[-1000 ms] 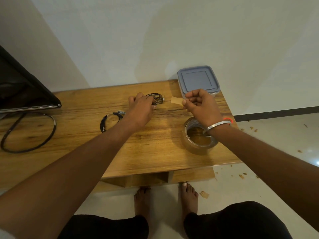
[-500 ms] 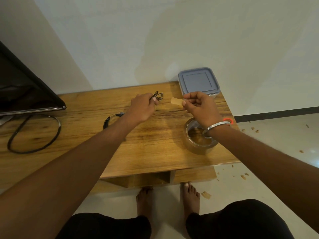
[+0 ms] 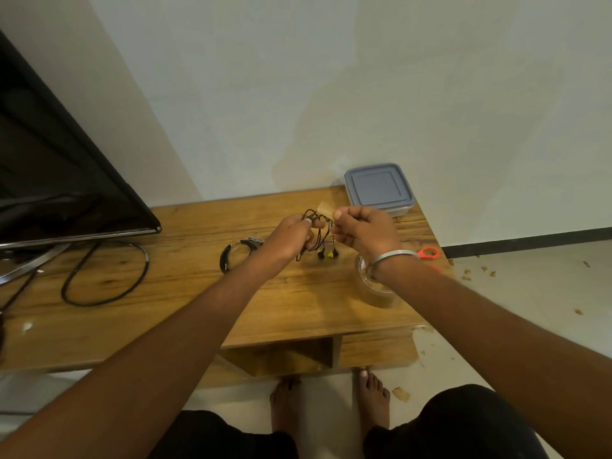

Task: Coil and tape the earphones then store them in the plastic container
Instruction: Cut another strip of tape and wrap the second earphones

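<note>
The left hand (image 3: 291,235) covers part of the coiled earphones (image 3: 318,233), so how many loops it holds cannot be told. The right hand (image 3: 364,231) hides most of the tape strip (image 3: 325,206). The right wrist crosses the tape roll (image 3: 374,289). The scissors (image 3: 427,252) show only orange handles. The left edge cuts off the television (image 3: 49,180).

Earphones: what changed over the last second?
The left hand lifted the earphones off the table and now holds them up, buds dangling. The right hand brought its tape strip across to the coil, closing the gap between the hands. Container lid on, tape roll, scissors and black band unmoved.
</note>
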Demonstrator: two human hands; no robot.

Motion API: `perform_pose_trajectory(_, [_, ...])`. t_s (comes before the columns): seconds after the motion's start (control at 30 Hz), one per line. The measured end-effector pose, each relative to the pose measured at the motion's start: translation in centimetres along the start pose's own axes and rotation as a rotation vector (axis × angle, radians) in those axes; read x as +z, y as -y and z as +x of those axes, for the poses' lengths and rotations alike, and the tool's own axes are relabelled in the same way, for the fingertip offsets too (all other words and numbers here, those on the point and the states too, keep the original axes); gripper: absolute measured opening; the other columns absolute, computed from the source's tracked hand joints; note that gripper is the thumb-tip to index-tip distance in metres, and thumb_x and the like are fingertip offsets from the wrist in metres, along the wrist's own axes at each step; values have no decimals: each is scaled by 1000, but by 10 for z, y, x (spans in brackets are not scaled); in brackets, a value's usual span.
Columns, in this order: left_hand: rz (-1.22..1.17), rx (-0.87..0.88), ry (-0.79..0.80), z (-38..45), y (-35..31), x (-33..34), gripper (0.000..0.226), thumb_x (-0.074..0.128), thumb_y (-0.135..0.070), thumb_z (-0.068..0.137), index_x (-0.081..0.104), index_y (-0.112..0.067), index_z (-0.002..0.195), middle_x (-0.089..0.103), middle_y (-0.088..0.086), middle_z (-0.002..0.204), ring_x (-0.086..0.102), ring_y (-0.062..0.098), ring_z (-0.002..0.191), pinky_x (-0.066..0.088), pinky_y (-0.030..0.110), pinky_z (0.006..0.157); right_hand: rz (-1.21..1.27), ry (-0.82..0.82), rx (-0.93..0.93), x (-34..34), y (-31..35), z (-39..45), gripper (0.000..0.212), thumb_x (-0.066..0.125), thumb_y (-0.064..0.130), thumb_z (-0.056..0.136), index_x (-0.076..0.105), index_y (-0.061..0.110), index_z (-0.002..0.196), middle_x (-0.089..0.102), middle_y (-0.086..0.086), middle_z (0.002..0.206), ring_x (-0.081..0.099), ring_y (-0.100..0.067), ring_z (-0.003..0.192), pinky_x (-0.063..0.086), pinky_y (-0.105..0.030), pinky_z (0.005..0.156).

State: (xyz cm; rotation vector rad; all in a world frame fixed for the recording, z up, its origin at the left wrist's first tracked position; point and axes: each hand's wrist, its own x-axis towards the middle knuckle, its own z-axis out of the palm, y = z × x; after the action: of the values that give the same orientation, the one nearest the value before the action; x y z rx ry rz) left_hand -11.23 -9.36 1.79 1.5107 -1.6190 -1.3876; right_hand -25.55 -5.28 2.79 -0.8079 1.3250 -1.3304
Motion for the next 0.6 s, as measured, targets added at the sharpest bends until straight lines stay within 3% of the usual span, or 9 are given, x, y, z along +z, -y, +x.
perform_pose_trajectory(0.1, [-223,-47,36,-9,-7,3,36,28,-7,101,62,-11,91,40,1,63,45,15,60,40,30,67,25,12,42,6,-3,-5,2,63,6,88,64,6,89,66,-8,76,65,-15,65,56,-22,59])
perform_pose_trajectory(0.23, [-431,-115,48,-21,-11,1,34,27,-17,101,55,-10,84,47,6,67,48,20,66,40,32,68,-14,30,33,8,-6,-7,6,64,7,87,65,10,83,66,-8,76,66,-16,67,58,-26,65])
perform_pose_trajectory(0.37, [-519,-173,53,-22,-7,0,45,22,-28,103,60,-5,102,53,8,73,52,21,69,42,31,66,-250,97,-51,4,-7,-7,4,68,11,85,67,14,85,69,-3,83,67,-17,72,59,-31,69])
perform_pose_trajectory(0.47, [-590,-180,83,-22,-4,-1,50,20,-35,104,63,-8,105,62,12,85,58,23,73,45,33,68,-386,157,-116,4,-6,-7,7,67,11,86,66,8,92,71,3,98,68,-11,75,58,-24,63])
perform_pose_trajectory(0.6, [-632,-180,105,-24,-3,-1,46,23,-34,105,62,-9,106,66,12,88,62,24,79,51,32,69,-557,167,-196,6,-8,-9,3,66,13,86,65,14,89,68,10,89,64,2,63,55,-16,60])
